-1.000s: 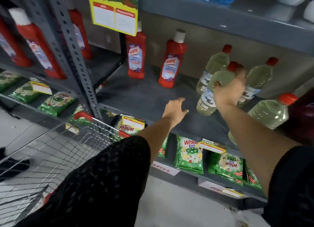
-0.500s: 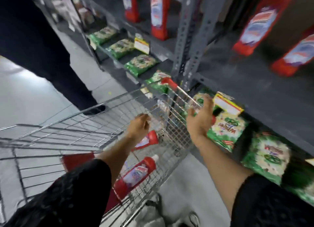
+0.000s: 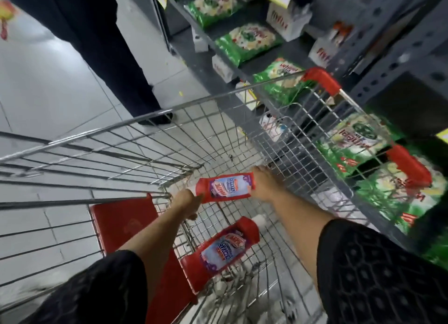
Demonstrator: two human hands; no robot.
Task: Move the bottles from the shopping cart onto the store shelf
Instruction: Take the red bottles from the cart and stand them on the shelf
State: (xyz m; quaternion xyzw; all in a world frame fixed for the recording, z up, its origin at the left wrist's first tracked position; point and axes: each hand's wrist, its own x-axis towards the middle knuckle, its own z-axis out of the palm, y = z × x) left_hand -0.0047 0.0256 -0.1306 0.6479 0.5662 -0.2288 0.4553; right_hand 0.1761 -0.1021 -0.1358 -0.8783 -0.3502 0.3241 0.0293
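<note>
I am looking down into a wire shopping cart (image 3: 218, 101) with red corner guards. A red bottle (image 3: 225, 187) with a blue-and-white label hangs sideways inside the basket, held between my two hands. My left hand (image 3: 186, 202) grips its neck end and my right hand (image 3: 263, 185) grips its base end. A second red bottle (image 3: 221, 249) with a white cap lies on the cart floor just below, closer to me. The grey store shelf (image 3: 412, 45) runs along the cart's right side.
Green detergent packs (image 3: 247, 41) and white boxes fill the low shelf tiers beside the cart. A person in dark trousers (image 3: 109, 45) stands on the tiled floor beyond the cart's far left corner. A red seat flap (image 3: 121, 223) sits at the cart's near left.
My view has dropped from the shelf into the cart. My right hand left the cart rim and joined my left hand on the upper red bottle, which is now off the cart floor.
</note>
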